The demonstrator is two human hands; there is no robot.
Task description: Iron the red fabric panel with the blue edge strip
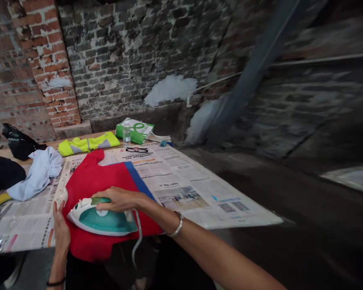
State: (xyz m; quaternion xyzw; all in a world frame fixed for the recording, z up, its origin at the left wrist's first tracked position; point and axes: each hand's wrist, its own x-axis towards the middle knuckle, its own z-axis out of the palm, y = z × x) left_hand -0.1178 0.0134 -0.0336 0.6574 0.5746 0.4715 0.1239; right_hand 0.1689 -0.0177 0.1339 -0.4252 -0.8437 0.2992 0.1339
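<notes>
Red garment (pixel 109 177), plain and even in colour, lies spread on the near left part of a newspaper-covered table (pixel 205 189), a narrow piece reaching toward the far side and its near end hanging over the near edge. Along its right side runs a blue strip (pixel 139 179) — part of the garment or something beneath it, I cannot tell.

To the left is a crumpled pale blue cloth (pixel 40 173); beyond the red garment lies a folded fluorescent yellow garment (pixel 87 143) with grey bands. Far and a little right sits a green-and-white bag (pixel 137 131) bearing a green looping emblem, its small wording unreadable.

Next in size is the iron (pixel 105 221), white with a teal side and green on the handle, on top of the red garment, its point to the left. A pale round mark shows on its side, too small to read. The right hand (pixel 121 199) is wrapped firmly round the handle; the left hand (pixel 61 227) is at the garment's left edge — whether it pinches anything, I cannot tell.

A clear bottle (pixel 126 134) stands by the bag, with black-framed glasses (pixel 136 149) nearer. Smallest is the newsprint: blurred columns, plus two square codes (pixel 226 208) at the near right.
</notes>
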